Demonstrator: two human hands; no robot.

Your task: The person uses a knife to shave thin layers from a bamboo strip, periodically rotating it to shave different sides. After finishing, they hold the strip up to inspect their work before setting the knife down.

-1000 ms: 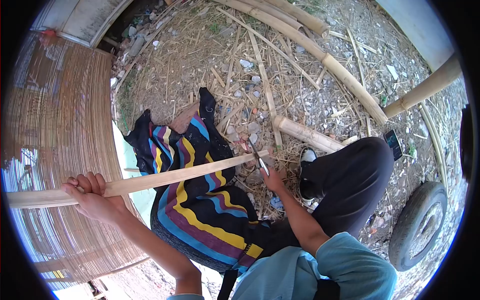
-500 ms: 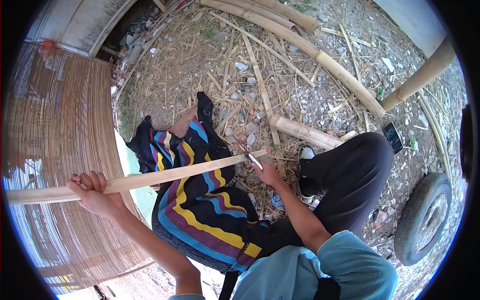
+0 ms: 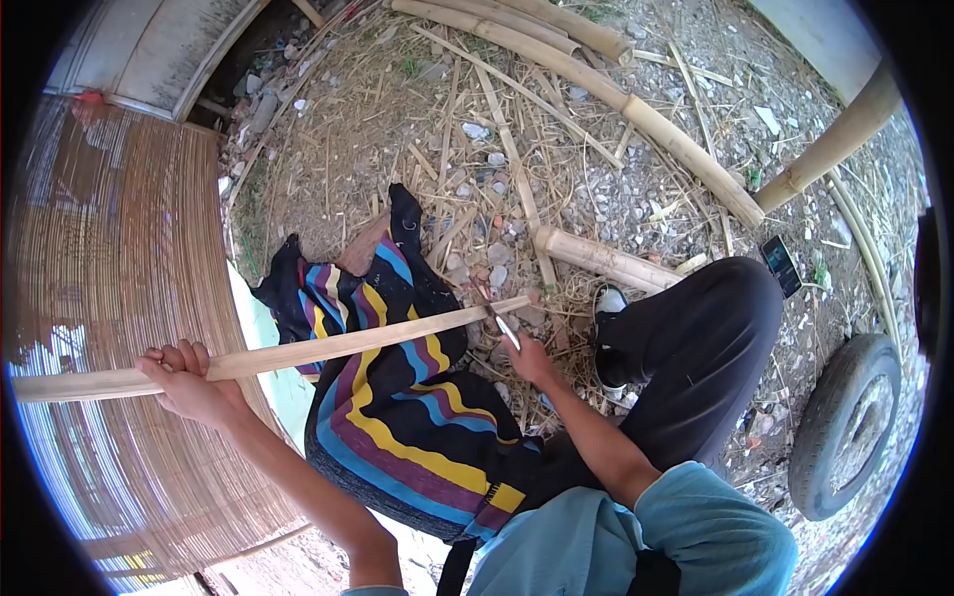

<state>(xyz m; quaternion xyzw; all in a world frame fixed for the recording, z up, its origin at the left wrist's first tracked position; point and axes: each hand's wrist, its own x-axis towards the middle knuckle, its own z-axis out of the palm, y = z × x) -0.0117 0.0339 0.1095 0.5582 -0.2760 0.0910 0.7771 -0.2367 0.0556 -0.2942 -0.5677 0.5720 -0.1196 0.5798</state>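
A long pale bamboo strip (image 3: 328, 346) stretches from the left edge to just past the middle of the view. My left hand (image 3: 195, 385) is closed around it near its left part. My right hand (image 3: 532, 362) grips a small knife (image 3: 509, 331), whose handle is mostly hidden in the fingers. The knife's blade meets the strip close to its right end. Beneath the strip, a black cloth with yellow, blue and purple stripes (image 3: 397, 447) covers my leg. A brown block (image 3: 366, 245) lies partly under the cloth's far side.
A slatted bamboo screen (image 3: 129, 298) lies at the left. Thick bamboo poles (image 3: 686, 154) cross the littered ground ahead, with a shorter bamboo piece (image 3: 606, 260) by my shoe (image 3: 609, 308). A phone (image 3: 781, 266) and a tyre (image 3: 845, 427) are at the right.
My right hand and the knife have shifted slightly down and left. The left hand keeps its hold, and the strip stays almost in the same place.
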